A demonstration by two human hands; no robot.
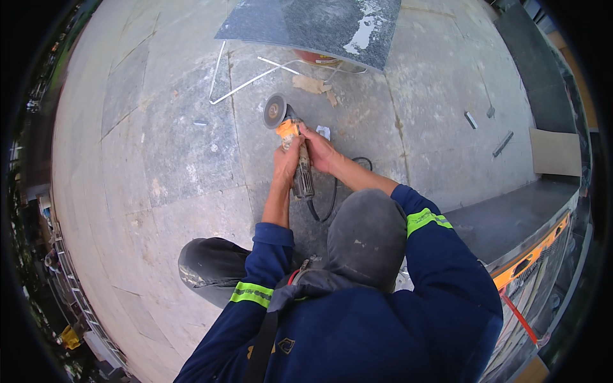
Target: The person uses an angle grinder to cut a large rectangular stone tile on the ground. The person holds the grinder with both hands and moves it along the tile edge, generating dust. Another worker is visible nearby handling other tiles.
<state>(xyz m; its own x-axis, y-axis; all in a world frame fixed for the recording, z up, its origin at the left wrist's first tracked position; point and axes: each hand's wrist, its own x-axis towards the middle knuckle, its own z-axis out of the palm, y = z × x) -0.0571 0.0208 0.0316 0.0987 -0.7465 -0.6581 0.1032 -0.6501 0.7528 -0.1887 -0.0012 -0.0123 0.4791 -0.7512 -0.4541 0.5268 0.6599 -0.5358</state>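
A crouching worker in a navy jacket with yellow-green bands grips an angle grinder in both bare hands above a dusty concrete floor. The left hand wraps the tool's body just behind its orange head; the right hand closes on the same body from the other side. The grinder stands between the worker's knees and the near edge of a dark slab on thin metal legs, its round disc toward that edge and well apart from it. Whether the disc is spinning cannot be told.

The hazards, by judgement, are close at hand: with both grips bunched near the head, a kick from a snagged disc could bring it toward the fingers. The black cord, looped beside the right forearm, could catch on an arm or knee and jerk the tool aside. Torn cardboard beneath the slab's near edge could snag or scatter if the disc strays into it.
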